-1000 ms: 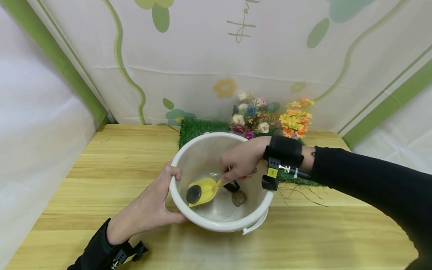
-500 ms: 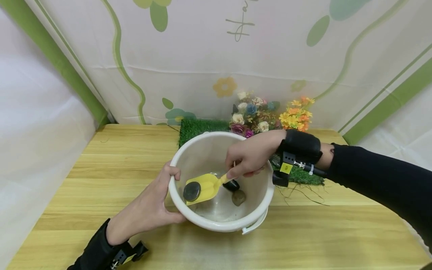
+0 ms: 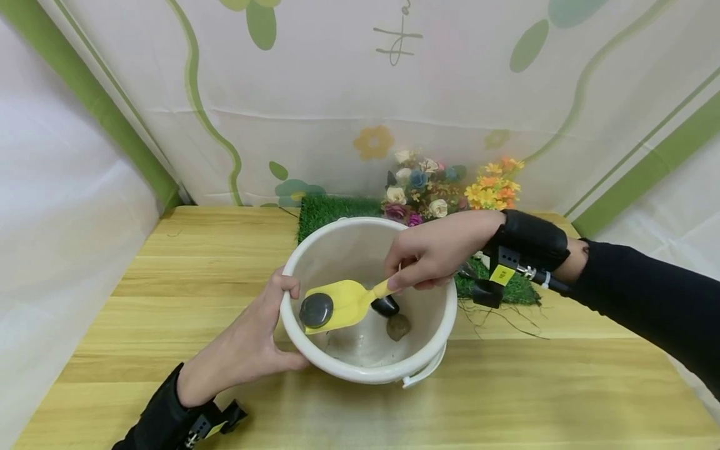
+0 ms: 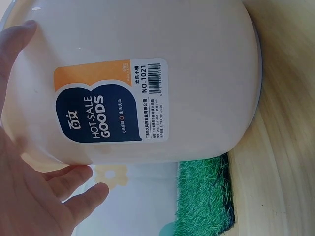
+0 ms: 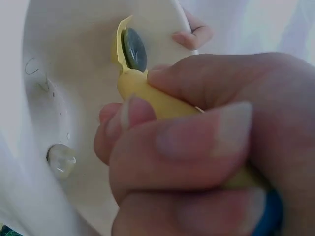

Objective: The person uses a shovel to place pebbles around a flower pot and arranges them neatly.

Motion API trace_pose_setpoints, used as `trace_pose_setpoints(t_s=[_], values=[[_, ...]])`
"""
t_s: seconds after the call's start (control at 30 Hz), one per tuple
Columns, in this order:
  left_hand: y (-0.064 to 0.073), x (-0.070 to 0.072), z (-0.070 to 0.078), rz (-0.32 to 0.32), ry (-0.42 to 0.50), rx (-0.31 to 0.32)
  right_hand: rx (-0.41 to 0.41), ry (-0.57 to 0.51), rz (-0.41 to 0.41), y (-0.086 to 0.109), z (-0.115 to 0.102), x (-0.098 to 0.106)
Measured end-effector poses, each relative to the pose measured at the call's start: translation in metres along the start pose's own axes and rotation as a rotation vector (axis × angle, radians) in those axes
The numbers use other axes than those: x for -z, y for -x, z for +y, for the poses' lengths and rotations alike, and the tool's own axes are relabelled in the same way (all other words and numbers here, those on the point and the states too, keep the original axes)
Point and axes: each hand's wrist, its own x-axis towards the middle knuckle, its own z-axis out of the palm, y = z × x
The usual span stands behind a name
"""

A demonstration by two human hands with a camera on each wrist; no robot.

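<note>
A white bucket (image 3: 368, 374) stands on the wooden table. My left hand (image 3: 247, 344) grips its rim on the left side, fingers hooked over the edge; the left wrist view shows the labelled bucket wall (image 4: 206, 98) beside the hand. My right hand (image 3: 427, 253) holds a yellow toy shovel (image 3: 345, 303) by its handle, over the bucket's mouth. On the blade lies a dark, flat, round stone (image 3: 316, 310), near the left rim. A black stone (image 3: 385, 305) and a brown stone (image 3: 398, 327) rest at the bottom of the bucket.
Behind the bucket lies an artificial grass mat (image 3: 332, 219) bearing mixed artificial flowers (image 3: 419, 187) and an orange-yellow bunch (image 3: 495, 187). Thin roots or strands (image 3: 506, 315) stick out from the mat's front edge. A patterned curtain (image 3: 315, 81) closes off the back.
My right hand has risen and moved to the right, lifting the shovel with the dark stone on it from the bucket's inside. My left hand stays on the rim.
</note>
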Motion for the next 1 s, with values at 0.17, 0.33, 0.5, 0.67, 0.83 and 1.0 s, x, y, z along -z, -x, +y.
trace_pose_setpoints(t_s=[0.17, 0.33, 0.5, 0.67, 0.83, 1.0], values=[[-0.001, 0.0, 0.0, 0.002, 0.002, -0.003, -0.019, -0.039, 0.029, 0.012, 0.001, 0.001], [-0.001, 0.0, 0.0, 0.004, 0.02, -0.008, -0.054, -0.085, 0.06, 0.026, 0.003, -0.001], [0.0, 0.0, 0.0, -0.003, 0.034, 0.0, -0.025, -0.109, 0.081, 0.037, 0.004, -0.001], [-0.001, 0.0, 0.001, -0.002, 0.037, 0.001, -0.024, -0.13, 0.133, 0.054, 0.005, 0.002], [-0.001, 0.0, 0.001, 0.0, 0.025, -0.003, -0.071, -0.103, 0.207, 0.079, 0.012, 0.003], [-0.001, -0.001, 0.0, 0.002, 0.024, -0.015, -0.086, -0.125, 0.258, 0.103, 0.025, -0.002]])
